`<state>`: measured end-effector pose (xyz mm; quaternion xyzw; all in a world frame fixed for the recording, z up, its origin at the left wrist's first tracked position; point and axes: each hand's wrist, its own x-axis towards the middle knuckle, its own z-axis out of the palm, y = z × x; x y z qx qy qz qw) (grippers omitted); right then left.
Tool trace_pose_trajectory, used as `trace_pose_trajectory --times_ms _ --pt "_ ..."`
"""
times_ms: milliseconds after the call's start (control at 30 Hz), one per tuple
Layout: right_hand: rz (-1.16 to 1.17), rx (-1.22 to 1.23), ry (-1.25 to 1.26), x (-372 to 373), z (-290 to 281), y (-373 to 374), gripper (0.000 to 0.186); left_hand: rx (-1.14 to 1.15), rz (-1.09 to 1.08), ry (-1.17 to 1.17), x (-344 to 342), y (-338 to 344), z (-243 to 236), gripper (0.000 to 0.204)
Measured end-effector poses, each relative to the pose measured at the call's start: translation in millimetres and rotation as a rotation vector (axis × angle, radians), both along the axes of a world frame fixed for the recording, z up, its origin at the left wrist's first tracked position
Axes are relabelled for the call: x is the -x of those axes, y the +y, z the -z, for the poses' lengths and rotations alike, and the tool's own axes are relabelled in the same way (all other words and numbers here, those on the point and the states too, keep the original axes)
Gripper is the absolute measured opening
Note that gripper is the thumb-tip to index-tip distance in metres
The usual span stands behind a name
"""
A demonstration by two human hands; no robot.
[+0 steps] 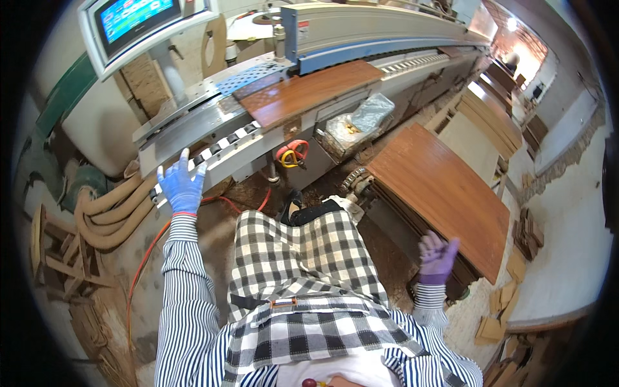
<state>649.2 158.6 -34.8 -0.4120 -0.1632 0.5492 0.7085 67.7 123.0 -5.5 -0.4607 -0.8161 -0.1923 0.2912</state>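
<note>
hoses (116, 222), thick and tan, curl at the left, below a lit screen (137, 24). the left hand (182, 187), in a blue glove, lies spread at the near end of a strip of black rollers (222, 146); its grip is released. to its right, 1 brown panel (313, 92) lies flat on the machine beside the long beige-and-blue guard (380, 35). red and yellow handles (294, 153) hang below it, near a clear plastic bag (374, 113). farther right, another brown panel (445, 193) tops a stack. the right hand (438, 259), purple-gloved and slightly blurred, has a loose, unclenched grip at that panel's near edge; i cannot tell whether they touch.
</note>
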Motion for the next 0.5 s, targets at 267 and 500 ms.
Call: trace_pose_trajectory --times_ms 267,500 --pt "0.127 0.035 -0.113 -89.1 32.4 14.6 0.038 0.017 0.086 -0.165 -2.3 -8.4 -12.8 0.063" --pt "-0.033 -0.103 -0.013 -12.9 11.0 19.6 0.030 -0.064 0.263 -0.325 -28.1 -44.0 -26.7 0.076"
